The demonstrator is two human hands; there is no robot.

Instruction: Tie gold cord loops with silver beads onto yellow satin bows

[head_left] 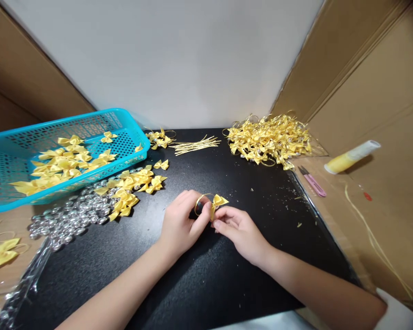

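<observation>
Between my two hands, above the black board, is a yellow ribbon bow (220, 200) with a thin gold tie looped out to its left. My left hand (186, 215) is closed, thumb and forefinger pinching the bow at its left side. My right hand (239, 229) is also closed, its thumb and fingertips pinching the bow's lower right side. Fingers partly cover the bow's knot, so its lower part is hidden. Nearest to my left hand lie loose yellow bows (124, 203) and a spread of shiny clear beads (74, 215).
A turquoise basket (124, 118) of yellow bows stands at the left. Gold ties (197, 145) lie at the back, near a heap of bows with looped ties (268, 140). Pink-handled snips (312, 182) and a yellow thread spool (350, 157) are on the right.
</observation>
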